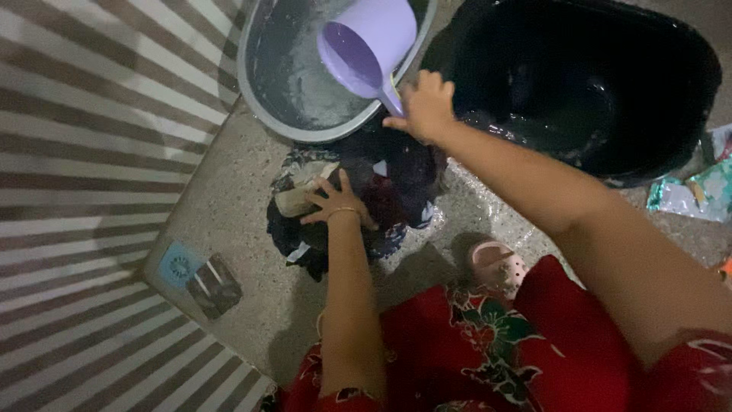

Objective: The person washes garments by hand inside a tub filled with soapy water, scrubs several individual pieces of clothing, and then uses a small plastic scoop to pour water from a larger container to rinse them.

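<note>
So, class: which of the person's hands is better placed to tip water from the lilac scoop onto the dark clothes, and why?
Probably the right hand: it grips the lilac scoop by its handle, above the dark clothes. The left hand lies flat on that pile, holding no scoop.

A lilac plastic scoop point(366, 42) with a short handle hangs tilted over the near rim of a grey basin point(255, 84), its open mouth turned down and toward the left, its handle pointing down to the right. The basin is round and holds soapy, cloudy water. Just below the basin, on the speckled wet floor, lies a heap of dark wet clothes point(389, 191), mostly black and navy with some patterned pieces, crumpled and soaked. On the left part of the heap rests a pale, tan block, perhaps a soap bar point(293, 200).
</note>
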